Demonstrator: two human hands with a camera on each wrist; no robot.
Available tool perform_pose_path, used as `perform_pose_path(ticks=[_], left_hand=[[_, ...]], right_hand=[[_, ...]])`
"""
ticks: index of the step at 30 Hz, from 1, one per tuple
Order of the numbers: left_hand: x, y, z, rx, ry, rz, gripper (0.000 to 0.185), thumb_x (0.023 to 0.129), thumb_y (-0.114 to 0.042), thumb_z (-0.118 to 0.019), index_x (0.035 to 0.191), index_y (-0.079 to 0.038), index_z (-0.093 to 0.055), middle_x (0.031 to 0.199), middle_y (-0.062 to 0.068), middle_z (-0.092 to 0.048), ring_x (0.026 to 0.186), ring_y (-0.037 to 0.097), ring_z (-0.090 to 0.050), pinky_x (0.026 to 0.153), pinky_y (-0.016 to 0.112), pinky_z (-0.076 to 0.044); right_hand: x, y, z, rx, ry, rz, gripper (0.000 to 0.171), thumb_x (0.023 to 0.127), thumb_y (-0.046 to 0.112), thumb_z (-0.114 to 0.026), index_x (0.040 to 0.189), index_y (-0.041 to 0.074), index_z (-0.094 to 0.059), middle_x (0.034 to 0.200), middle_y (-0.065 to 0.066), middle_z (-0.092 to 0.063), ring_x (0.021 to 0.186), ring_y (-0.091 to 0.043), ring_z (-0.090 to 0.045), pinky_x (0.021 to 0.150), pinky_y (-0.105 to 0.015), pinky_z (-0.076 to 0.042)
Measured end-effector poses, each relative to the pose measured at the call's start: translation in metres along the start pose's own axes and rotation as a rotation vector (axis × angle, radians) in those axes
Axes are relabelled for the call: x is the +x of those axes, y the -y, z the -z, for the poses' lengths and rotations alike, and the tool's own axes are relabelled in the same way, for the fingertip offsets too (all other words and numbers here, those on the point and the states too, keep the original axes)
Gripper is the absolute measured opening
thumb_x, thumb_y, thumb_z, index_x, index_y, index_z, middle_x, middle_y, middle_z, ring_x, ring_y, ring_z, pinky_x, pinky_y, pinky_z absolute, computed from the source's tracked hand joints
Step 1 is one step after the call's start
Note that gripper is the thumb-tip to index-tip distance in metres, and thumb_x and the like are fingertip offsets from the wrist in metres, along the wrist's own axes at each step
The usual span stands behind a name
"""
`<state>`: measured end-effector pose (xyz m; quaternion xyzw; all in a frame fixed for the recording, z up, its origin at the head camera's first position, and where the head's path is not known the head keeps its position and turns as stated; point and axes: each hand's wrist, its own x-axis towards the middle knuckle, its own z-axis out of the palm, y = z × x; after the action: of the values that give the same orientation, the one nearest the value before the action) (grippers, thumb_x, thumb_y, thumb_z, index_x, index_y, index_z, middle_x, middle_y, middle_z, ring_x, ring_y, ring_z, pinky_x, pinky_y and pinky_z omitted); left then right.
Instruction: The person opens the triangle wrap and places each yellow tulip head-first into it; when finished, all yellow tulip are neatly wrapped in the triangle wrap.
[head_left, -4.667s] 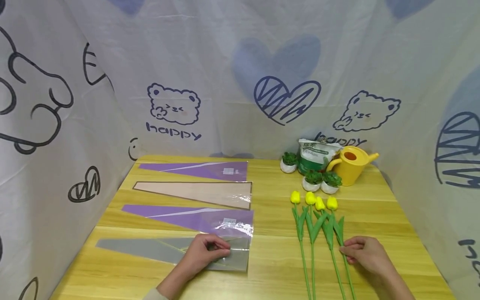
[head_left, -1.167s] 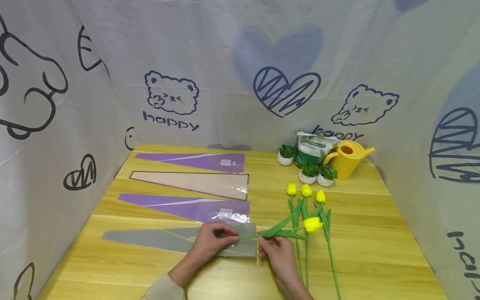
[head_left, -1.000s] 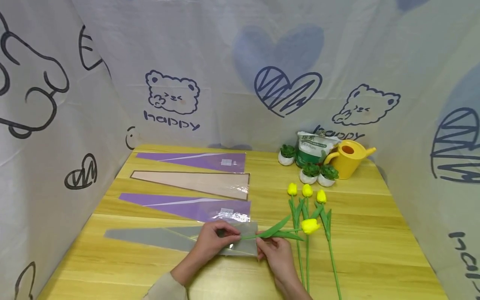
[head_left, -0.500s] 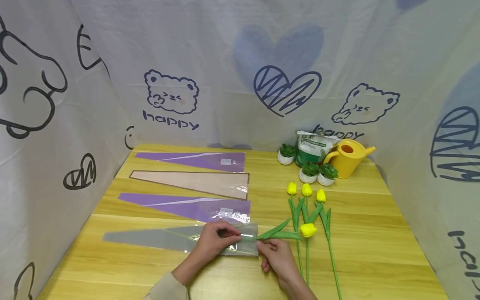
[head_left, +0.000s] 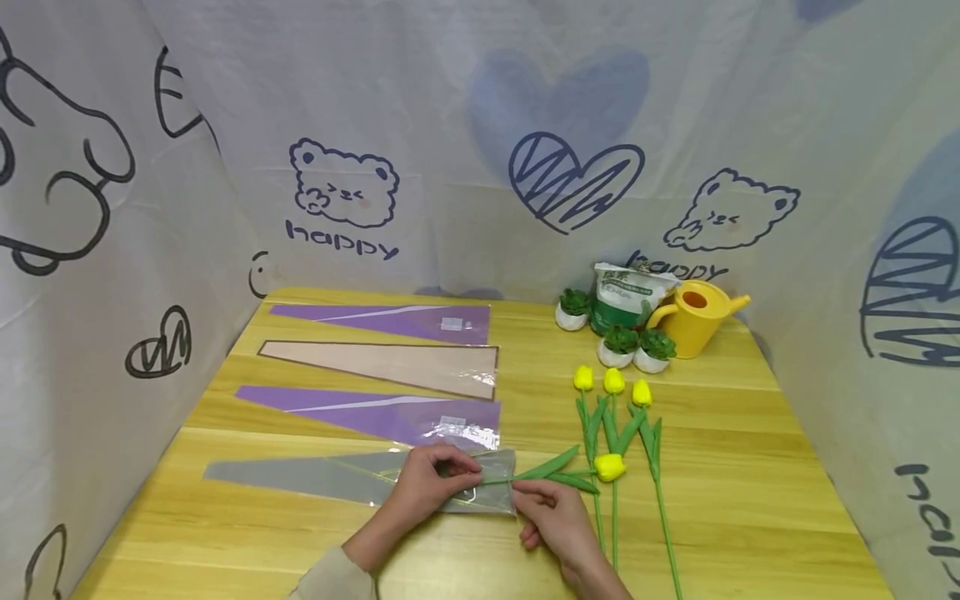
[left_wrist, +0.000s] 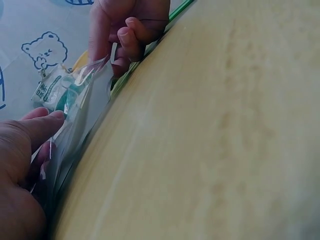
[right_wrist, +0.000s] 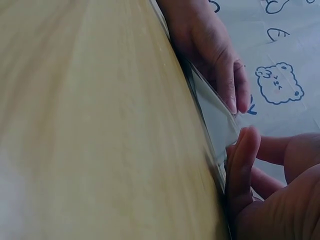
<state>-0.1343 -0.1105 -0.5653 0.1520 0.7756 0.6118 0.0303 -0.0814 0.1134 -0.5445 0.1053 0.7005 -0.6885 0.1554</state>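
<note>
A long tapered grey flower sleeve (head_left: 300,481) with a clear front lies nearest the person. My left hand (head_left: 435,483) pinches it near its wide end, its clear film (left_wrist: 77,100) rising between both hands in the left wrist view. One yellow tulip (head_left: 610,468) lies crosswise, leaves outside the sleeve's mouth, its green stem running over the wide end to my left fingertips. Whether those fingers also grip the stem, I cannot tell. My right hand (head_left: 557,521) pinches the mouth's edge just below the stem. Three more yellow tulips (head_left: 583,377) lie to the right.
Behind the grey sleeve lie two purple sleeves (head_left: 330,406) and a beige sleeve (head_left: 390,367). At the back right stand several small potted succulents (head_left: 573,310), a green-and-white bag (head_left: 628,300) and a yellow watering can (head_left: 690,321). Printed cloth (head_left: 450,250) surrounds the wooden table (head_left: 750,483).
The right hand picked up the rightmost tulip and brought it across to the grey sleeve's mouth. It then moved to the film's edge. The left hand stayed on the sleeve.
</note>
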Motion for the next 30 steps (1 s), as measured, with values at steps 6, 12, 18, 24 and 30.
perform_pose_path(ticks=[6, 12, 18, 24, 30], left_hand=[[0.001, 0.002, 0.0, -0.011, 0.009, -0.005, 0.015, 0.079, -0.013, -0.09, 0.091, -0.013, -0.081, 0.086, 0.006, -0.076, 0.075, 0.006, -0.068, 0.071, 0.023, -0.058], [0.0, 0.004, 0.0, -0.028, 0.011, -0.012, 0.016, 0.078, -0.012, -0.09, 0.091, -0.011, -0.081, 0.086, 0.007, -0.076, 0.075, 0.006, -0.068, 0.071, 0.022, -0.058], [-0.004, 0.004, 0.0, -0.017, 0.014, 0.002, 0.017, 0.078, -0.012, -0.09, 0.091, -0.012, -0.081, 0.086, 0.006, -0.077, 0.075, 0.005, -0.068, 0.072, 0.022, -0.057], [-0.004, 0.004, -0.001, -0.026, 0.008, 0.007, 0.018, 0.077, -0.01, -0.09, 0.092, -0.01, -0.081, 0.088, 0.008, -0.077, 0.075, 0.006, -0.068, 0.072, 0.022, -0.057], [-0.002, 0.002, 0.0, -0.03, 0.005, 0.001, 0.017, 0.078, -0.009, -0.09, 0.092, -0.009, -0.081, 0.088, 0.009, -0.077, 0.075, 0.006, -0.068, 0.072, 0.022, -0.058]], right_hand=[[-0.002, 0.003, -0.002, -0.021, -0.01, 0.012, 0.035, 0.096, 0.008, -0.072, 0.127, -0.009, -0.067, 0.084, -0.004, -0.07, 0.052, -0.008, -0.058, 0.047, -0.021, -0.052], [-0.005, 0.014, 0.006, -0.045, -0.063, 0.044, 0.033, 0.096, 0.006, -0.072, 0.126, -0.006, -0.069, 0.09, -0.008, -0.07, 0.063, -0.012, -0.061, 0.054, -0.023, -0.055], [-0.006, 0.03, 0.045, -0.248, -0.154, 0.214, 0.026, 0.093, 0.006, -0.076, 0.118, 0.005, -0.075, 0.109, -0.008, -0.073, 0.096, -0.016, -0.066, 0.079, -0.023, -0.058], [-0.003, 0.045, 0.095, -0.586, -0.156, 0.367, 0.024, 0.093, 0.014, -0.078, 0.117, 0.014, -0.077, 0.115, -0.002, -0.074, 0.109, -0.024, -0.065, 0.094, -0.037, -0.055], [0.01, 0.044, 0.122, -0.759, -0.128, 0.456, 0.024, 0.089, 0.01, -0.081, 0.113, 0.017, -0.079, 0.108, 0.002, -0.072, 0.106, -0.026, -0.066, 0.091, -0.042, -0.057]])
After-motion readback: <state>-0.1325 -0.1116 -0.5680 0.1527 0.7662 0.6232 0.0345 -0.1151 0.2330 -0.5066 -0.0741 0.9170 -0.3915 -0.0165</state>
